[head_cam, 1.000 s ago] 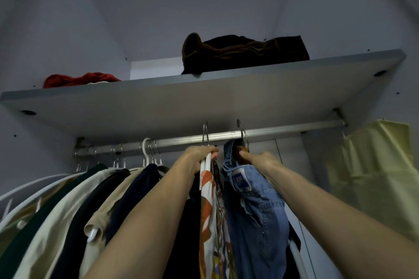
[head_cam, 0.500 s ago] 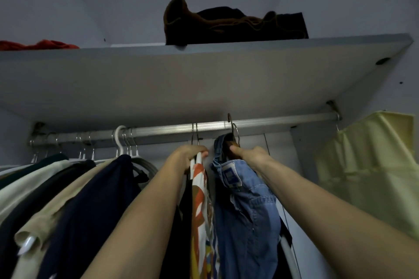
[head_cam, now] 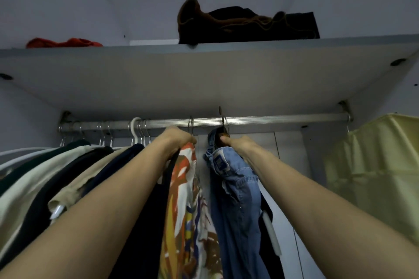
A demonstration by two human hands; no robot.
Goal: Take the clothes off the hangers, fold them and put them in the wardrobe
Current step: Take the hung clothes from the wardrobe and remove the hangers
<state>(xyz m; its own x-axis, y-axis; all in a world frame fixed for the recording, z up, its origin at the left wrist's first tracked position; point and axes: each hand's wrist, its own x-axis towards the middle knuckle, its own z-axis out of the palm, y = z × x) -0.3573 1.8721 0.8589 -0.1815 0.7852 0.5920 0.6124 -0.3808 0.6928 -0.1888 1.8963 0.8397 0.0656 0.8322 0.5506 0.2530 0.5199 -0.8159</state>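
Note:
A metal rail (head_cam: 272, 119) runs under the wardrobe shelf (head_cam: 204, 79). Several garments hang from it on hangers. My left hand (head_cam: 176, 140) grips the top of a patterned orange, white and yellow shirt (head_cam: 186, 199) just below its wire hook. My right hand (head_cam: 238, 145) grips the collar end of a blue denim garment (head_cam: 235, 188) at its hanger, whose hook (head_cam: 224, 124) sits on the rail. The two garments hang a little apart, with a gap between them.
Dark, cream and beige clothes (head_cam: 68, 176) crowd the rail on the left. A pale yellow fabric (head_cam: 374, 176) hangs at the right. On the shelf lie a dark brown folded pile (head_cam: 244, 25) and a red garment (head_cam: 63, 42).
The view has shifted, so the rail and shelf sit lower and further right than half a second ago. Both hands keep their hold on the same two garments near the rail.

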